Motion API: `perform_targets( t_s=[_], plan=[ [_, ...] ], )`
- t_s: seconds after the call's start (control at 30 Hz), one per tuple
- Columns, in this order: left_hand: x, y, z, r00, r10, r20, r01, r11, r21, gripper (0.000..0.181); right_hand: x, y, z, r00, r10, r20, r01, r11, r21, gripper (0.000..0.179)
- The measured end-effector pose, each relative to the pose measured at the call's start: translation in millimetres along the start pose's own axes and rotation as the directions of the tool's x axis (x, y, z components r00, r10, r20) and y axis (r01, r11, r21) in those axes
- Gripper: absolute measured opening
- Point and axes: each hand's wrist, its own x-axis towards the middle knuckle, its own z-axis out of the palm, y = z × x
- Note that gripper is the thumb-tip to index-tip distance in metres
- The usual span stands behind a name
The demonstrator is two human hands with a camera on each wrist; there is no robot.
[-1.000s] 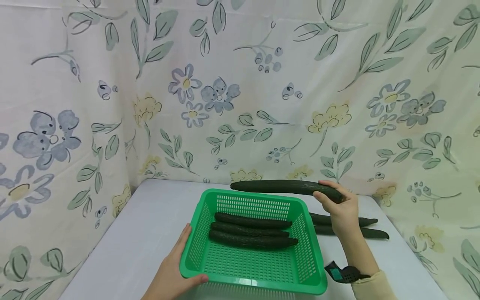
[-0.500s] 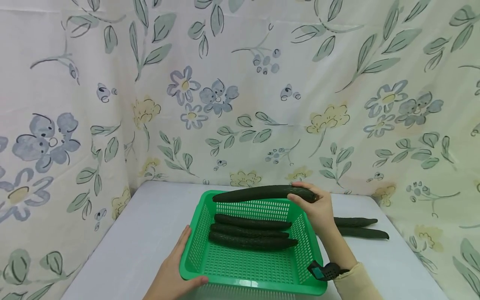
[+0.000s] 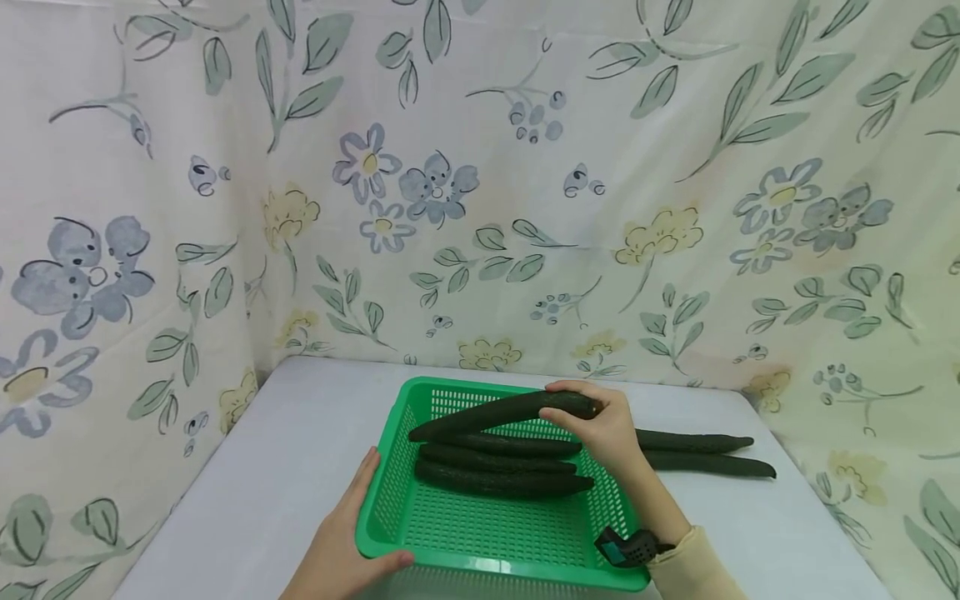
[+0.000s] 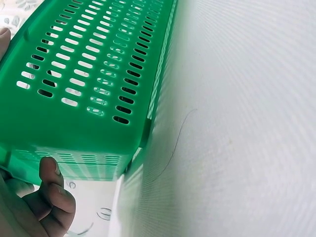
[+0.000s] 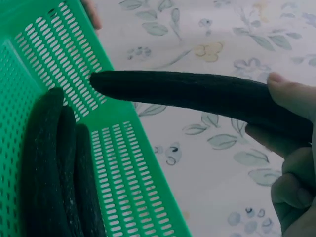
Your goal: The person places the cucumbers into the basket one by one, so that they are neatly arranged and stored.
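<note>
My right hand [image 3: 609, 429] pinches a long dark green cucumber [image 3: 502, 410] near its right end, thumb on one side and fingers on the other. The cucumber slants down leftward over the back of a green plastic basket [image 3: 491, 565], its free tip lower than the held end. Inside, three more cucumbers [image 3: 502, 482] lie side by side crosswise. My left hand [image 3: 341, 533] holds the basket's front left corner, the thumb along the front rim and the fingers against the left side. In the left wrist view, bent fingers [image 4: 59, 200] show beside the slotted wall.
Two cucumbers [image 3: 708, 464] lie on the white tabletop [image 3: 247, 492] to the right of the basket, partly hidden by my right hand and forearm. Floral cloth [image 3: 480, 192] hangs behind the table and along its sides. A dark device [image 3: 633, 547] is strapped to my right wrist.
My right hand has carried the cucumber leftward and down, from above the basket's right back side to low over the cucumbers inside. The left hand stays at the corner.
</note>
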Motion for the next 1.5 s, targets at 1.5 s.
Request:
perform_targets(
  t_s=[1.5],
  plan=[
    [0.8, -3.6, 1.6, 0.998, 0.056, -0.032, -0.055, 0.998, 0.009, 0.132, 1.0, 2, -11, 0.824, 0.269, 0.499, 0.028, 0.859, -0.51, 0.03]
  ],
)
